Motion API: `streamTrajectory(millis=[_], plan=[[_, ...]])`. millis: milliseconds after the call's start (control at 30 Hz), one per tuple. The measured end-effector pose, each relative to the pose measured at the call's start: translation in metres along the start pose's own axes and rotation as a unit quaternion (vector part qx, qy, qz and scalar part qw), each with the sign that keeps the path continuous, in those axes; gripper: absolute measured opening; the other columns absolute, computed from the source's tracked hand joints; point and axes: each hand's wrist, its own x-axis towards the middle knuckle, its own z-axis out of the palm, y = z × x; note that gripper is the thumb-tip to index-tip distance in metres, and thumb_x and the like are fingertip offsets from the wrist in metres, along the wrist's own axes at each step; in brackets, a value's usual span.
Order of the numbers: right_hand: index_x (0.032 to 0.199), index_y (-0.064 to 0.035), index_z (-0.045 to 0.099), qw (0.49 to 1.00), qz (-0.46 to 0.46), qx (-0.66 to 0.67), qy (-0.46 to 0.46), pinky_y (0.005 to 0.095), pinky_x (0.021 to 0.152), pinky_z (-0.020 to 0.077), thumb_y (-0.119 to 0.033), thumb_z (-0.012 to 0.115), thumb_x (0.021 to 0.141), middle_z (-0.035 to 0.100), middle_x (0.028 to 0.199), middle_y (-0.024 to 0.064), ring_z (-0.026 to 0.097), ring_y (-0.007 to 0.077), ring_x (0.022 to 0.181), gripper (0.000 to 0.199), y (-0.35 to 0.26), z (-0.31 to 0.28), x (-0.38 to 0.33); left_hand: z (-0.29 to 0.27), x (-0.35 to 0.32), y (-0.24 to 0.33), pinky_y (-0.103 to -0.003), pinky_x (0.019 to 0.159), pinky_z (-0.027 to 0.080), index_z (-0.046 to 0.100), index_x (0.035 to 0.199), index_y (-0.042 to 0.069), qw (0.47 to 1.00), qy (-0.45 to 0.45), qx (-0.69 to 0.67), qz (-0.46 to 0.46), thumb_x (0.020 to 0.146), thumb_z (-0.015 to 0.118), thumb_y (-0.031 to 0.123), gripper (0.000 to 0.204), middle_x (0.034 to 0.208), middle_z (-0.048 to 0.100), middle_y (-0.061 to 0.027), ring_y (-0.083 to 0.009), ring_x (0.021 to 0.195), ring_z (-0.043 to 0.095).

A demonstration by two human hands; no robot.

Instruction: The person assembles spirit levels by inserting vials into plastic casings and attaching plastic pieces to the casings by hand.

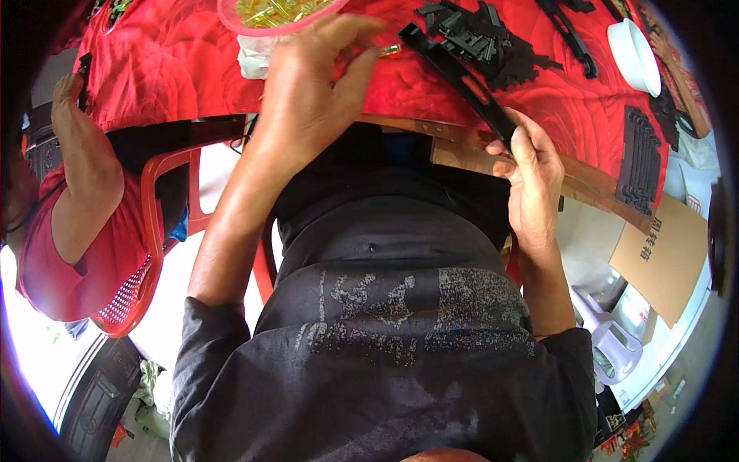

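My right hand (pixel 531 165) grips the near end of a long black plastic strip (pixel 454 73) that slants up and left over the red tablecloth (pixel 177 61). My left hand (pixel 312 85) is raised over the table edge with its fingers spread, its fingertips near a small brass piece (pixel 390 51) lying on the cloth. Just beyond it stands a pink bowl (pixel 265 27) filled with several brass pieces. Whether the left fingers touch the brass piece is unclear.
A heap of black plastic parts (pixel 485 38) lies behind the strip, a white bowl (pixel 635 54) and a stack of black parts (pixel 640 158) at the right. Another person in a red top (pixel 69 246) sits on a red chair at my left. A cardboard box (pixel 662 254) stands lower right.
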Motion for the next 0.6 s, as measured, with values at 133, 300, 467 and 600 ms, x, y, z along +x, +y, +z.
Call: streamTrajectory(millis=[133, 300, 467, 600], plan=[[0.122, 0.0016, 0.062, 0.995, -0.062, -0.084, -0.004, 0.0215, 0.076, 0.0492, -0.007, 0.081, 0.084, 0.063, 0.098, 0.0036, 0.059, 0.0065, 0.086, 0.044, 0.007, -0.005, 0.0, 0.024, -0.001, -0.043, -0.044, 0.073, 0.051, 0.065, 0.1, 0.003, 0.981, 0.082, 0.147, 0.092, 0.082, 0.071, 0.008, 0.02, 0.095, 0.062, -0.0162, -0.0358, 0.087, 0.063], [0.115, 0.0015, 0.066, 0.957, -0.199, -0.209, 0.012, 0.0233, 0.079, 0.0499, -0.005, 0.078, 0.086, 0.061, 0.099, 0.0028, 0.06, 0.0091, 0.088, 0.033, 0.016, -0.01, 0.011, 0.036, 0.002, -0.051, -0.044, 0.073, 0.049, 0.063, 0.097, 0.004, 0.972, 0.067, 0.208, 0.089, 0.085, 0.072, 0.014, 0.018, 0.09, 0.06, -0.0145, -0.0358, 0.086, 0.061], [0.113, 0.0026, 0.067, 0.946, -0.232, -0.226, 0.016, 0.024, 0.077, 0.0502, -0.003, 0.078, 0.085, 0.063, 0.097, 0.0056, 0.061, 0.0101, 0.086, 0.031, 0.02, -0.007, 0.017, 0.033, 0.004, -0.051, -0.046, 0.072, 0.049, 0.059, 0.09, 0.004, 0.979, 0.043, 0.179, 0.088, 0.083, 0.073, 0.011, 0.017, 0.087, 0.059, -0.0149, -0.0349, 0.084, 0.06], [0.112, 0.0026, 0.068, 0.933, -0.262, -0.245, 0.024, 0.0256, 0.075, 0.0504, -0.004, 0.079, 0.083, 0.064, 0.098, 0.0083, 0.062, 0.0123, 0.084, 0.031, 0.024, -0.005, 0.021, 0.017, -0.002, -0.032, -0.038, 0.065, 0.052, 0.059, 0.092, 0.001, 0.998, 0.029, 0.047, -0.03, 0.088, 0.067, 0.004, 0.009, 0.08, 0.065, -0.0152, -0.0336, 0.073, 0.065]])
